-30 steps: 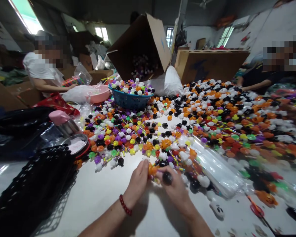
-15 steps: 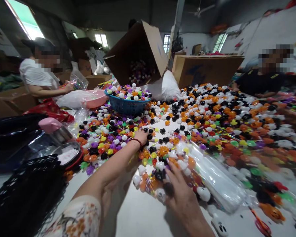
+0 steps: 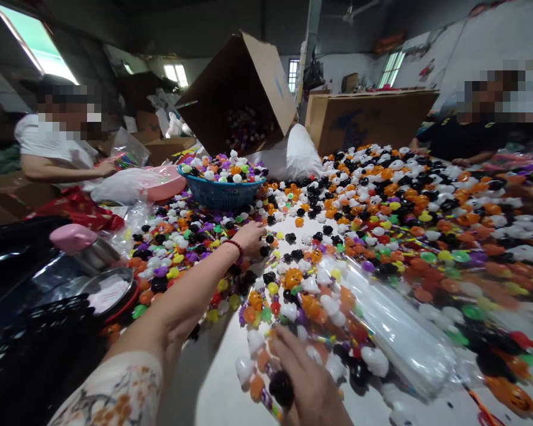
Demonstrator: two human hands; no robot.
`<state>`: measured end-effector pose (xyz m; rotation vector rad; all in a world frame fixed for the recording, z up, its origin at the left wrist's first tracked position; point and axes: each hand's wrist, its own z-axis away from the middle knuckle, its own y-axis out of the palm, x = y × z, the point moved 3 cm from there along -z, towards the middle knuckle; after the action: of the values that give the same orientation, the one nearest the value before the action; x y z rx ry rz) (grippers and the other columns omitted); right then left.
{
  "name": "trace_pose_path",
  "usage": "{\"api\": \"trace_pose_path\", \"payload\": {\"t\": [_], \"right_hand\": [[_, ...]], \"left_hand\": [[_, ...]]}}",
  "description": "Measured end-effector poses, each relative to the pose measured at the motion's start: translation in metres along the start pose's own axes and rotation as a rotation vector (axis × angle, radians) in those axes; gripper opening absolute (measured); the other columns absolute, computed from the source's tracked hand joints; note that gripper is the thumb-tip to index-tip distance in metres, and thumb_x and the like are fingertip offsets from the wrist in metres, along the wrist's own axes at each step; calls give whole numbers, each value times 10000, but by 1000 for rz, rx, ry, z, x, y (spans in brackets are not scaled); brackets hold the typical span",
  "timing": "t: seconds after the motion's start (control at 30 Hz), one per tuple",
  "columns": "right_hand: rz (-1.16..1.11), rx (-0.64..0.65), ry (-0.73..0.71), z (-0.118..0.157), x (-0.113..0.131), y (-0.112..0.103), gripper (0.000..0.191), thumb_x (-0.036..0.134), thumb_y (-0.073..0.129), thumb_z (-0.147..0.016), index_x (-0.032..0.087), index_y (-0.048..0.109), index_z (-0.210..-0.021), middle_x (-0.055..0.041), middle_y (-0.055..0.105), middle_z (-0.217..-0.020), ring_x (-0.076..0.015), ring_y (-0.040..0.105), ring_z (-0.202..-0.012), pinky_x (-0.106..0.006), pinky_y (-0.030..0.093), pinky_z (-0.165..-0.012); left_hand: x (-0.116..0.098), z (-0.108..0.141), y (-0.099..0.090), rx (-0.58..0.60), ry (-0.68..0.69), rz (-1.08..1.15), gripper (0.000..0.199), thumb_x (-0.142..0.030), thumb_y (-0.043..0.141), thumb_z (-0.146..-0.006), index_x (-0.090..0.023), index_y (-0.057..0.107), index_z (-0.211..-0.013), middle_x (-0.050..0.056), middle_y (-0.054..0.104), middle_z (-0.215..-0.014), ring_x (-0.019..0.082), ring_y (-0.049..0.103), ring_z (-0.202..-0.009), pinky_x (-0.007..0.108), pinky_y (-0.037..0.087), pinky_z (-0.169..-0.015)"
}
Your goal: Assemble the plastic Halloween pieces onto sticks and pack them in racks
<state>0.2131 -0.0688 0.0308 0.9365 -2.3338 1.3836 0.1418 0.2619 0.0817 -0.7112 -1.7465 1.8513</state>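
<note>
My left hand [image 3: 250, 238], with a dark red bead bracelet, reaches into a spread of small toys with coloured plastic heads on striped sticks. Its fingers are stretched forward beside several black heads; the fingertips are partly hidden. Close to the front edge, my right hand [image 3: 308, 373] curls around a toy with a black head [image 3: 281, 389], whose purple and yellow stick shows below. Orange pumpkin heads [image 3: 292, 278], white ghost heads and other colours lie just beyond it. A clear plastic bag bundle [image 3: 395, 325] rests to the right of this group.
A blue basket [image 3: 224, 194] heaped with toys stands behind, before a tipped cardboard box [image 3: 269, 71]. At left are a pink-lidded flask [image 3: 73, 238], a round tin [image 3: 131, 277] and a black crate [image 3: 48, 355]. Orange-handled scissors [image 3: 486, 411] lie front right. Two people sit opposite.
My right hand has drawn back towards me and slightly left, and the black-headed toy has moved with it. My left hand has shifted slightly left among the toys.
</note>
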Motion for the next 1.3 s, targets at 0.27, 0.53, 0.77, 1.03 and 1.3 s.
{"api": "trace_pose_path", "payload": {"t": [0.27, 0.53, 0.77, 1.03, 1.3], "right_hand": [[-53, 57, 25, 5, 2, -5, 642, 51, 475, -744, 159, 543, -1373, -160, 629, -1333, -282, 650, -1165, -335, 591, -880], [-359, 101, 430, -2, 3, 0, 510, 307, 595, -902, 215, 506, -1396, -93, 688, -1249, -236, 675, -1110, -314, 570, -908], [-407, 122, 359, -13, 7, -6, 421, 326, 466, -993, 215, 563, -1387, -101, 672, -1273, -230, 638, -1159, -370, 516, -986], [-290, 23, 133, -23, 32, -20, 296, 238, 508, -986, 188, 674, -1225, -87, 706, -995, -188, 656, -907, -308, 532, -804], [-256, 59, 70, -15, 50, -31, 280, 231, 507, -985, 184, 676, -1203, -88, 696, -972, -184, 657, -886, -305, 549, -786]], "left_hand": [[-17, -24, 29, -48, 18, 97, 136, -91, 625, -713, -149, 685, -819, 165, 700, -952, 328, 519, -1137, 510, 317, -1014], [-6, 47, -13, -313, -107, 564, 445, -427, 509, -911, -144, 537, -1254, 93, 650, -1040, 211, 603, -952, 329, 471, -831], [-42, 190, 25, -77, -252, 1727, 375, -465, 670, -830, -197, 556, -1066, 35, 639, -853, 138, 608, -746, 225, 444, -609], [-86, 263, 45, -54, -356, 1661, 343, -541, 568, -868, -205, 617, -916, 15, 558, -901, 130, 513, -744, 217, 456, -616], [-100, 277, 40, 27, -291, 1626, 403, -600, 562, -850, -198, 574, -885, -22, 502, -726, 103, 452, -624, 203, 403, -566]]}}
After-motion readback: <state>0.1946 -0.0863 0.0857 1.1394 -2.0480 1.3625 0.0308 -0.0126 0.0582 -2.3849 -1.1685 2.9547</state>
